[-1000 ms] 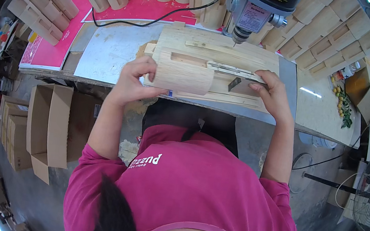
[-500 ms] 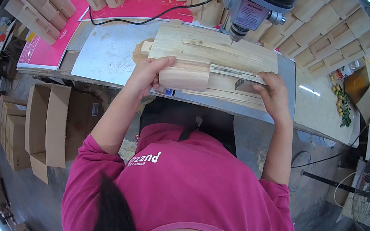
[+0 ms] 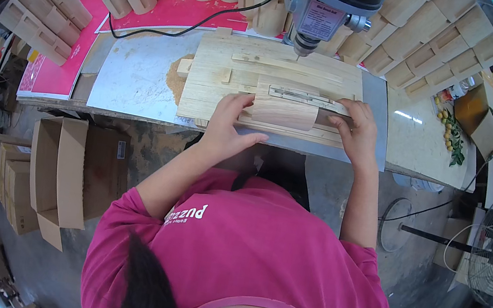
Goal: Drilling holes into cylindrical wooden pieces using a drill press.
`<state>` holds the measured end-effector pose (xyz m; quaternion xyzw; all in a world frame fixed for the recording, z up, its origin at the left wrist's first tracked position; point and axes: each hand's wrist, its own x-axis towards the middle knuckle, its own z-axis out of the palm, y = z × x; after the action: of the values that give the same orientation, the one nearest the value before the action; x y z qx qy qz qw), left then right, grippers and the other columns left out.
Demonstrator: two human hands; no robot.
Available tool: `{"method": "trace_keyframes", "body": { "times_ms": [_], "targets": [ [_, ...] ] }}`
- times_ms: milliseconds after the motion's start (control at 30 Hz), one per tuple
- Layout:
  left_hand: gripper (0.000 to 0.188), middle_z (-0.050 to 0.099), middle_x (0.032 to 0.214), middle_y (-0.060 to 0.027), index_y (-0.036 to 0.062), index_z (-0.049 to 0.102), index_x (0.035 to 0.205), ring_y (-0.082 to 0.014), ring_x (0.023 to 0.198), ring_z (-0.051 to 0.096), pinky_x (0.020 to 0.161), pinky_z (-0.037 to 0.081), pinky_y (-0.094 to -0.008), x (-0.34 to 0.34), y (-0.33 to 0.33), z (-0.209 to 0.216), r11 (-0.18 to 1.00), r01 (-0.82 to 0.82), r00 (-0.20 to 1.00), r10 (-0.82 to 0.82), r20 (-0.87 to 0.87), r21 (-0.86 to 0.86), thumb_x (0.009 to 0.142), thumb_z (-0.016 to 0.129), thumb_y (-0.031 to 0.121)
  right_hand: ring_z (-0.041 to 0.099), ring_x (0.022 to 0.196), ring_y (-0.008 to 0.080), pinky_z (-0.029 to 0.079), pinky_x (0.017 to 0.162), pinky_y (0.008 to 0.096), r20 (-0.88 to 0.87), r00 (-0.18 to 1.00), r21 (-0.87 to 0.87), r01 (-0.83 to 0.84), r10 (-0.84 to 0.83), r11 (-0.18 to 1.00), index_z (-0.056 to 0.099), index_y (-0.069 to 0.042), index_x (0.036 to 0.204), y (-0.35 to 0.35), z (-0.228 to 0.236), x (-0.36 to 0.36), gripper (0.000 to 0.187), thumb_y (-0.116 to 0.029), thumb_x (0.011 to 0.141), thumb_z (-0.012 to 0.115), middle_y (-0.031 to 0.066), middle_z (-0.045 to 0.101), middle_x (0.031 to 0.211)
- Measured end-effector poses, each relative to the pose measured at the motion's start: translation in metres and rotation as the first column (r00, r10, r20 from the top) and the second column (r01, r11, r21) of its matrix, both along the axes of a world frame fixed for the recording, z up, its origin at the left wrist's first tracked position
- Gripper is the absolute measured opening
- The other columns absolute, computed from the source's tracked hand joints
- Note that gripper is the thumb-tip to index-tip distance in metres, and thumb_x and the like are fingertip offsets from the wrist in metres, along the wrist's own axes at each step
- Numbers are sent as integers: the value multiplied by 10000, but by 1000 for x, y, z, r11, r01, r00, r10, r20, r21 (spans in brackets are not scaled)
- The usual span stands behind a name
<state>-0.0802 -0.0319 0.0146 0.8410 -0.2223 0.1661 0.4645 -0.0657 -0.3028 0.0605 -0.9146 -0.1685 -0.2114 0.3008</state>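
Observation:
A rounded pale wooden block point(image 3: 284, 112) lies on a flat wooden board point(image 3: 205, 88) beneath a bench drill point(image 3: 315, 22). Along the block's top sits a narrow slotted strip point(image 3: 295, 95), light-coloured with dark lines. My right hand point(image 3: 357, 128) pinches the right end of this strip between thumb and fingers. At the block's left end is my left hand point(image 3: 227, 123), its fingertips close to or touching the wood and its thumb spread away toward me. The drill's chuck point(image 3: 305, 44) hangs behind the block, apart from it.
Stacked wooden pieces point(image 3: 425, 47) line the back of the bench on both sides. A black cable point(image 3: 215, 17) runs across a red sheet. Cardboard boxes point(image 3: 70, 173) stand on the floor at left; fruit with leaves point(image 3: 451, 132) lies at right.
The wooden block has slid right, beneath the strip and up to my right hand. My left hand has followed it and opened from its grip. The view has shifted slightly.

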Motion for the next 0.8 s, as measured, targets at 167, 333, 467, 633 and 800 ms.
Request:
{"method": "trace_keyframes", "body": {
  "times_ms": [167,333,467,633,800],
  "targets": [
    [717,524,1002,-119,25,504,1157,-289,941,492,830,361,-407,2,-8,-17,974,-109,985,80,152,197,547,801,256,538,825,298,427,730,367,33,999,9,0,0,1000,603,-32,926,-1,-2,3,323,-76,631,729,108,604,859],
    [690,539,943,-67,92,534,1176,-265,946,482,825,327,-390,32,-17,-19,957,-171,983,150,103,234,558,788,267,547,843,299,428,759,375,-18,998,56,61,-60,997,609,-28,931,-7,-6,27,328,-68,630,731,114,614,866],
    [654,553,942,-56,116,572,1142,-254,961,478,827,321,-384,57,-16,-20,959,-199,980,191,59,200,546,791,272,543,866,311,432,774,378,0,998,75,69,-69,995,614,-25,945,-3,-8,55,341,-60,628,734,120,615,885],
    [553,590,832,-7,115,636,1032,-225,912,504,825,326,-381,72,13,-25,965,-170,983,151,105,202,527,797,273,531,879,322,431,772,379,45,998,94,40,-45,995,612,-14,953,21,-11,59,347,-56,630,732,132,611,901],
    [526,585,771,0,103,641,1006,-222,845,522,785,349,-378,78,29,-24,964,-76,996,83,-14,253,532,798,269,540,993,214,429,845,338,-108,988,409,-55,108,911,583,-23,1054,19,0,58,364,-45,712,707,78,599,1007]
  ]
}}
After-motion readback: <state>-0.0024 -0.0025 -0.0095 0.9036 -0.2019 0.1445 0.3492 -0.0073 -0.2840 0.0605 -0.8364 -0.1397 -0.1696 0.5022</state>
